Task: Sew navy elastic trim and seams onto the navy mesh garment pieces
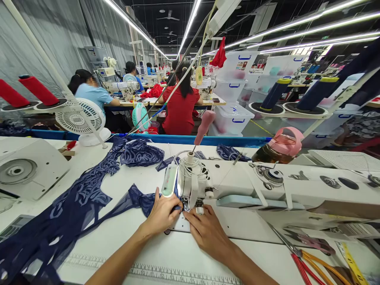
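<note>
A white sewing machine (237, 184) stands before me, its needle area between my two hands. My left hand (163, 213) lies left of the presser foot, thumb and fingers closed on navy mesh fabric (146, 202) that runs under the foot. My right hand (208, 229) rests on the machine bed in front of the foot, with bent fingers and its fingertips at the fabric's near edge. What is under those fingertips is hidden. A mint-green device (170, 180) hangs just above my left hand. A long heap of patterned navy fabric (80, 198) spreads across the table's left side.
Scissors with red and orange handles (305, 259) and a yellow measuring tape (352, 263) lie at right. A screwdriver with a pink handle (204, 126) stands upright on the machine. Behind are a pink-lidded bottle (286, 142), a white fan (80, 116) and seated co-workers.
</note>
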A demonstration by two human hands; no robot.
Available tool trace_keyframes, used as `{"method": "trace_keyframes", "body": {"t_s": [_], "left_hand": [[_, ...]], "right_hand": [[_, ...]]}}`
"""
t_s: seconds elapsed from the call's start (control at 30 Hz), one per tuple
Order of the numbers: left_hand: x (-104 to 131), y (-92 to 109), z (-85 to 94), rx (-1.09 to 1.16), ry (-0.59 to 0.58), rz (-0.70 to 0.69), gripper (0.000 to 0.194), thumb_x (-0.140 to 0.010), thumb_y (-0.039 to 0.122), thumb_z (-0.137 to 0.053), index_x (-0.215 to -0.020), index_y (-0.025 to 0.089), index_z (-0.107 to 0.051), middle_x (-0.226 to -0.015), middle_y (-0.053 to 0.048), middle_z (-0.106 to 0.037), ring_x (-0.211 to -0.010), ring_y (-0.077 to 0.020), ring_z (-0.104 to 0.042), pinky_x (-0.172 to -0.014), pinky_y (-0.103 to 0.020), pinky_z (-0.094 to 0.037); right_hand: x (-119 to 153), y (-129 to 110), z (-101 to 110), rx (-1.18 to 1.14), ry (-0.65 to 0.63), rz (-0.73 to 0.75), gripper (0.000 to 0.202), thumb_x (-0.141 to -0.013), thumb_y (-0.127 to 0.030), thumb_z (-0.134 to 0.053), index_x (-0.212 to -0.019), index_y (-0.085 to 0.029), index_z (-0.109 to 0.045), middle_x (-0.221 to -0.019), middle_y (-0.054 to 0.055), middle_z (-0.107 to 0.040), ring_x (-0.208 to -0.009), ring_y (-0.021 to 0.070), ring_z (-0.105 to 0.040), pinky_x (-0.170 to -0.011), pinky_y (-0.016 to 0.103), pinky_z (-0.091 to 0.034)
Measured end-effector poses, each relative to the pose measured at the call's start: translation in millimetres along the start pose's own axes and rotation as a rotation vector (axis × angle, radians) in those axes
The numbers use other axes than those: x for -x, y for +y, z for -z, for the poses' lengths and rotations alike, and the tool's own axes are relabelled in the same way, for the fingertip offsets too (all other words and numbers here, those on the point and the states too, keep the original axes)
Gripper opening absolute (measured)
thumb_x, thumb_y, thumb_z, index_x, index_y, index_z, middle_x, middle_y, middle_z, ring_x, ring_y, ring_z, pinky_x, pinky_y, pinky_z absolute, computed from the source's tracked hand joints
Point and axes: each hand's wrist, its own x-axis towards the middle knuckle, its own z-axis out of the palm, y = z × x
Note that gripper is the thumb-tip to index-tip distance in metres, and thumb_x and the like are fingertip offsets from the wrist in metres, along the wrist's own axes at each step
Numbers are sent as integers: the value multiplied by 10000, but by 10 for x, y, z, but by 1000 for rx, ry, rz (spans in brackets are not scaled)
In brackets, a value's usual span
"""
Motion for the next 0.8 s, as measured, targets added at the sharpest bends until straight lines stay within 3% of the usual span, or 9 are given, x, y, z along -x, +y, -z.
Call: {"method": "trace_keyframes", "body": {"t_s": [0.2,0.4,0.63,0.8], "left_hand": [[18,-40,-48,47,46,-43,161,-873,108,-513,-913,201,-638,-921,-9,-617,-975,-199,-508,-872,-396,-410],[24,-46,-47,40,66,-73,179,-839,69,-524,-908,198,-628,-894,-8,-611,-956,-201,-510,-844,-380,-418],[37,-87,-68,21,74,-108,203,-855,93,-477,-923,196,-639,-919,-39,-624,-955,-202,-523,-1023,-514,-369],[48,-93,-74,10,82,-128,197,-861,91,-481,-926,195,-635,-930,-39,-630,-952,-200,-524,-1046,-529,-349]], "right_hand": [[24,16,-19,55,-54,7,372,-945,24,-363,-1218,-87,-588,-924,117,-565,-848,319,-541,-855,476,-327],[6,19,11,3,-10,13,392,-957,1,-326,-1216,-89,-605,-1016,140,-581,-877,333,-539,-853,523,-316],[62,57,-38,96,-64,15,404,-903,35,-450,-1256,-92,-599,-1025,130,-577,-904,333,-556,-904,510,-321],[57,49,-41,22,-31,7,389,-957,14,-364,-1257,-83,-593,-1016,144,-578,-892,336,-545,-885,530,-310]]}}
